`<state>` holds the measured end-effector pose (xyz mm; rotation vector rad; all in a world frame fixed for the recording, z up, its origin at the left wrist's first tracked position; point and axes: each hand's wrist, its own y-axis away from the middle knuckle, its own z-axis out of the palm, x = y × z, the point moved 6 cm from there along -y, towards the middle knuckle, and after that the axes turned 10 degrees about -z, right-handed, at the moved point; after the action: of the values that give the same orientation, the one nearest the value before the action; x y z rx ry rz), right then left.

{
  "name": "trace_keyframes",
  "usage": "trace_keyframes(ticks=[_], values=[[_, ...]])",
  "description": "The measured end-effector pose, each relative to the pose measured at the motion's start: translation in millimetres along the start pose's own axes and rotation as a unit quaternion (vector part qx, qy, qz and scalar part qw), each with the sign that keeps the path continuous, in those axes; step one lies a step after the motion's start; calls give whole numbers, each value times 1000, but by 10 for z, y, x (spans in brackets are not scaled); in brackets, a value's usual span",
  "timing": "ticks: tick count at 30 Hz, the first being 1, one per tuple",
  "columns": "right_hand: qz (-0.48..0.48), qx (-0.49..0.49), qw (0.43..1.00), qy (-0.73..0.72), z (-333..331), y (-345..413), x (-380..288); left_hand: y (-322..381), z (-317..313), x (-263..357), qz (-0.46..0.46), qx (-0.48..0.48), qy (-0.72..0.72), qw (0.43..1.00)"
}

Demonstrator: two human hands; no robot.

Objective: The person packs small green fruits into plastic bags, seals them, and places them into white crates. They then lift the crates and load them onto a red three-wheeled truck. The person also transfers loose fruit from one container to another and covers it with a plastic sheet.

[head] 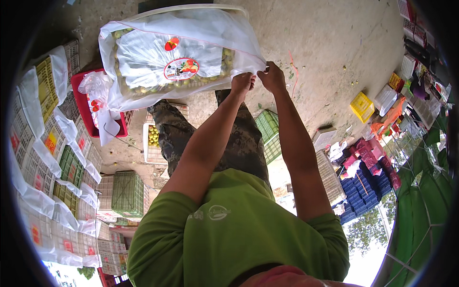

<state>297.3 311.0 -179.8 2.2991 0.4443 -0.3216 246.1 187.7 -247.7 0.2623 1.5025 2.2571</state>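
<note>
A pale plastic crate (229,8) of round green-yellow fruit stands before me, lined with a white plastic bag (215,28). A clear plastic sheet (143,53) with red printed stickers lies over the fruit. My left hand (243,84) pinches the liner at the crate's near right corner. Just beside it, my right hand (273,77) grips the same corner of the liner between thumb and fingers. The two hands are almost touching.
A red tub (80,97) with plastic bags and printed sheets is left of the crate. Stacked crates (71,168) line the left side. A green crate (269,132), a yellow basket (362,107) and blue crates (365,186) are at the right.
</note>
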Motion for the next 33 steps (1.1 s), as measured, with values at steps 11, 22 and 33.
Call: trace_keyframes(ticks=[11, 22, 33], values=[[-40, -31, 994, 93, -51, 159, -367, -93, -198, 42, 110, 67, -180, 975], [-8, -144, 974, 173, 90, 224, -215, 9, 485, -86, -111, -91, 68, 987], [-35, -286, 901, -324, 455, 689, -1072, -265, -658, 172, -75, -14, 184, 980]])
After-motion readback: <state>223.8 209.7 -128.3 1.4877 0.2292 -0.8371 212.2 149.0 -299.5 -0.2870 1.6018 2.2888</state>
